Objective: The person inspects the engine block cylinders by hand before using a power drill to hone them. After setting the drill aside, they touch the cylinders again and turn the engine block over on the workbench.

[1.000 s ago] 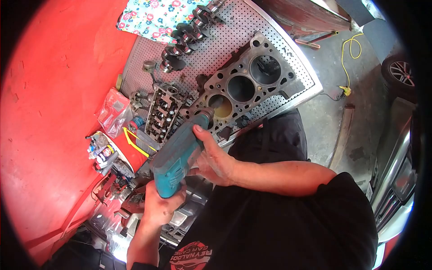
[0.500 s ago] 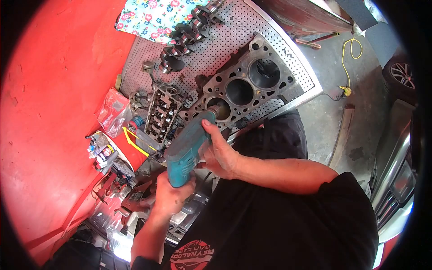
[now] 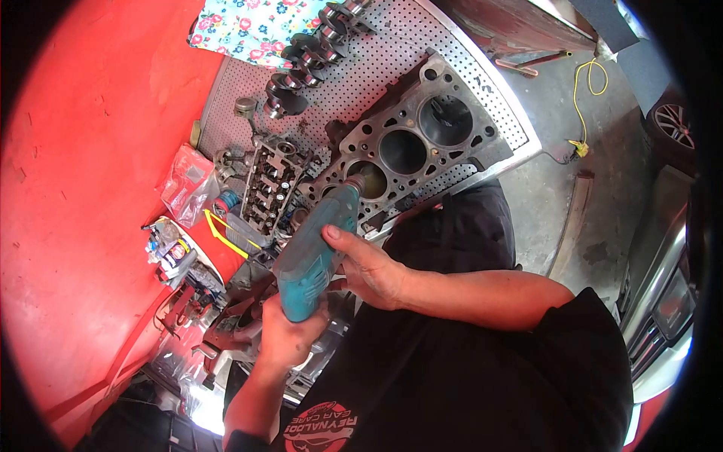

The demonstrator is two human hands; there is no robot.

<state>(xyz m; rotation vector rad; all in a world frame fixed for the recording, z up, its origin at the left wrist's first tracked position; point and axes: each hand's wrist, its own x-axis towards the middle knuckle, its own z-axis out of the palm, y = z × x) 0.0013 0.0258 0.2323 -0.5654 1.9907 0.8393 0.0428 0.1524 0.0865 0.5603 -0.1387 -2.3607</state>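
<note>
Both hands are on a teal and dark power drill (image 3: 307, 252), which slants up toward the engine block (image 3: 418, 120). At its rear end, my left hand (image 3: 290, 331) is wrapped around the lower grip. My right hand (image 3: 369, 267) holds the drill body from the right side, its thumb on top and its other fingers partly hidden beneath. The drill's front end is at the nearest cylinder bore (image 3: 367, 181); whatever is fitted to it is hard to make out. Two more bores of the block lie open farther along.
A crankshaft (image 3: 305, 60) and flowered cloth (image 3: 252, 30) lie on the perforated table (image 3: 346, 98). Left of the block are a cylinder head (image 3: 269, 184), a piston (image 3: 245, 107) and a plastic bag (image 3: 187, 184). A yellow cord (image 3: 578, 102) lies on the floor.
My right thumb has slid back along the drill, and my right hand is slightly lower. The drill's rear end has shifted slightly down.
</note>
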